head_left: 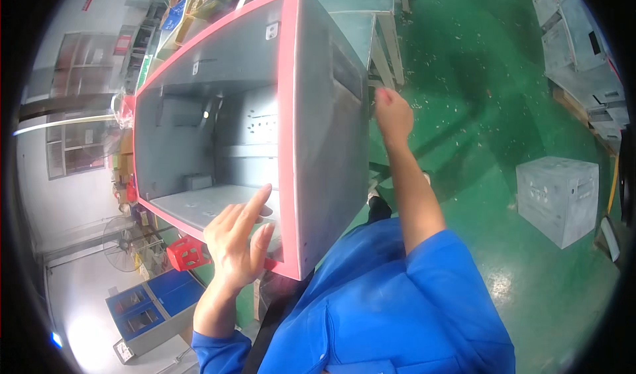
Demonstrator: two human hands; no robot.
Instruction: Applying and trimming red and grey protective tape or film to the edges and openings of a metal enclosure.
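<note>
A grey metal cabinet (329,135) fills the middle of the view, its open front edged by a pink border (287,109). Inside it a paler back panel (248,125) shows small holes. My left hand (237,241) is at the lower edge of the opening, fingers stretched out and apart, with nothing seen in it; whether it touches the border I cannot tell. Beyond the cabinet's right side, my right hand (395,117) is closed. A reddish spot shows at its fingertips, too small to make out.
A grey table (354,33) stands behind the cabinet. On the green floor to the right sits a grey metal box (558,198), with more grey cabinets (583,43) along the far right. A red plastic basket (187,253), a fan (124,245) and a blue-fronted cupboard (156,301) are at left.
</note>
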